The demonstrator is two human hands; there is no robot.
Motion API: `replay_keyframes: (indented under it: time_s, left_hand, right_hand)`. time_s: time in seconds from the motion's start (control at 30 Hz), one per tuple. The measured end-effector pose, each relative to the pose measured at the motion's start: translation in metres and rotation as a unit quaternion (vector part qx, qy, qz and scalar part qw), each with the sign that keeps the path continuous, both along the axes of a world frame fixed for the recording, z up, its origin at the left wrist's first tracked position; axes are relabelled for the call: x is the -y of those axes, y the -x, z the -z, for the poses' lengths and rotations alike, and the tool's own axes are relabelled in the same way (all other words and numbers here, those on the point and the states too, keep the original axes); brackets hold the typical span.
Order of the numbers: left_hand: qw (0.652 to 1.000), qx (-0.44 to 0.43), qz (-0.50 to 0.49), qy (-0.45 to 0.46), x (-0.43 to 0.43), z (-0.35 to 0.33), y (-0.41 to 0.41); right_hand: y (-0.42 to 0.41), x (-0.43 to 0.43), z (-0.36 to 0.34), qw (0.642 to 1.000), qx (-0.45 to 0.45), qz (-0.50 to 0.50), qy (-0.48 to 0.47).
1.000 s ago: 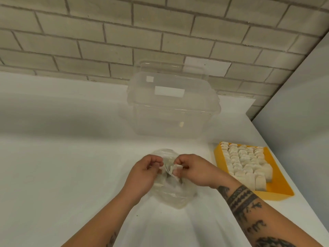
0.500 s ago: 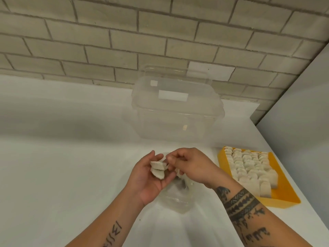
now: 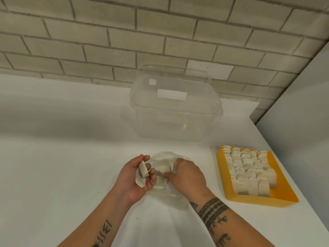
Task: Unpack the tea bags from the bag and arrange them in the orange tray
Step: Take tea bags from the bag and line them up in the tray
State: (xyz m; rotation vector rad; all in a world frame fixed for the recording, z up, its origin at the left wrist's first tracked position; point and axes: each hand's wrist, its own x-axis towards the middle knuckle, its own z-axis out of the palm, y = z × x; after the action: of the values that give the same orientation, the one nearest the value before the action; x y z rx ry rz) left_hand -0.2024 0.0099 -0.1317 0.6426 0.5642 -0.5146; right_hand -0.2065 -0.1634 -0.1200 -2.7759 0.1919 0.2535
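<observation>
A clear plastic bag (image 3: 166, 195) lies on the white counter in front of me, with a few pale tea bags (image 3: 162, 169) inside. My left hand (image 3: 135, 179) is palm up beside it and holds two tea bags (image 3: 142, 171) between curled fingers and thumb. My right hand (image 3: 187, 177) reaches into the bag's mouth, its fingers curled round a tea bag there; the fingertips are partly hidden by plastic. The orange tray (image 3: 284, 196) sits to the right, filled with several rows of tea bags (image 3: 249, 168).
A large clear plastic container (image 3: 175, 106) with a lid stands behind the bag near the brick wall (image 3: 124, 41). A white panel (image 3: 302, 113) rises at the right, close behind the tray. The counter's right edge runs just past the tray.
My right hand has gone from my left hand down into the bag. My left hand has opened out, palm up, keeping its tea bags. The view has tilted slightly.
</observation>
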Motion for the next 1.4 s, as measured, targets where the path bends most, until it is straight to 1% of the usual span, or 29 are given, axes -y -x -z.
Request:
replay_keyframes:
  time_s: [0.13,0.2,0.27,0.33,0.37,0.43,0.5,0.57,0.67,0.7,0.77,0.83,0.9,0.97,1.0,1.07,1.1,1.17,1.2,1.3,1.4]
  left_hand:
    - [1.000,-0.015,-0.010,0.015,0.000,0.005,0.000]
    - [1.000,-0.017,-0.012,0.018,0.000,0.005,0.000]
    - [1.000,-0.013,-0.016,0.011,0.002,0.002,0.000]
    - [1.000,0.002,-0.014,0.002,0.003,0.001,0.000]
    - [1.000,0.011,-0.008,-0.003,0.003,0.000,0.000]
    - [0.999,0.027,0.005,-0.020,0.004,-0.003,0.001]
    - [0.998,0.041,0.024,-0.039,0.007,-0.005,0.000]
    - [0.995,0.064,0.052,-0.061,0.011,-0.006,-0.002]
    - [0.987,0.100,0.100,-0.076,0.018,-0.010,-0.003]
    - [0.984,0.112,0.113,-0.080,0.021,-0.011,-0.003]
    - [0.980,0.124,0.128,-0.092,0.026,-0.016,-0.002]
    - [0.982,0.111,0.118,-0.094,0.026,-0.017,-0.002]
    - [0.989,0.080,0.099,-0.080,0.021,-0.014,-0.004]
    - [0.996,0.045,0.070,-0.041,0.014,-0.011,-0.007]
    - [0.998,0.030,0.054,-0.016,0.010,-0.010,-0.008]
    - [0.999,0.015,0.027,0.029,0.002,-0.010,-0.009]
    - [0.999,0.013,0.021,0.041,-0.003,-0.010,-0.009]
    - [0.999,0.008,0.015,0.048,-0.009,-0.009,-0.010]
    - [0.999,0.004,0.012,0.047,-0.012,-0.009,-0.010]
    - [1.000,0.006,0.016,0.020,-0.015,-0.006,-0.010]
    - [1.000,0.017,0.021,-0.012,-0.014,0.000,-0.009]
  right_hand:
    - [-0.009,-0.002,0.018,0.999,0.020,-0.018,0.045]
    - [-0.010,0.003,0.022,0.999,0.027,-0.023,0.031]
    - [-0.009,0.010,0.020,0.999,0.018,-0.022,-0.034]
    - [-0.009,0.016,0.012,0.991,-0.006,-0.005,-0.134]
    - [-0.010,0.018,0.007,0.981,-0.018,0.012,-0.192]
    - [-0.008,0.021,-0.008,0.951,-0.038,0.043,-0.305]
    - [-0.006,0.021,-0.023,0.928,-0.041,0.050,-0.367]
    - [-0.005,0.017,-0.036,0.924,-0.025,0.047,-0.378]
    - [-0.005,0.004,-0.045,0.949,0.013,0.016,-0.314]
    - [-0.005,0.000,-0.045,0.955,0.008,0.001,-0.298]
    - [-0.003,-0.007,-0.047,0.955,-0.028,-0.028,-0.294]
    - [-0.001,-0.009,-0.047,0.947,-0.054,-0.055,-0.311]
    - [0.001,-0.008,-0.052,0.931,-0.068,-0.075,-0.351]
    - [0.001,-0.002,-0.057,0.912,-0.056,-0.061,-0.402]
    - [-0.001,0.002,-0.056,0.908,-0.038,-0.039,-0.416]
    - [-0.005,0.009,-0.051,0.918,0.000,0.007,-0.396]
    - [-0.007,0.011,-0.047,0.932,0.010,0.009,-0.362]
    - [-0.008,0.013,-0.035,0.965,-0.006,-0.042,-0.258]
    - [-0.007,0.011,-0.028,0.975,-0.025,-0.076,-0.205]
    - [-0.008,0.002,-0.005,0.980,-0.050,-0.168,-0.091]
    - [-0.009,-0.006,0.016,0.966,-0.045,-0.253,0.003]
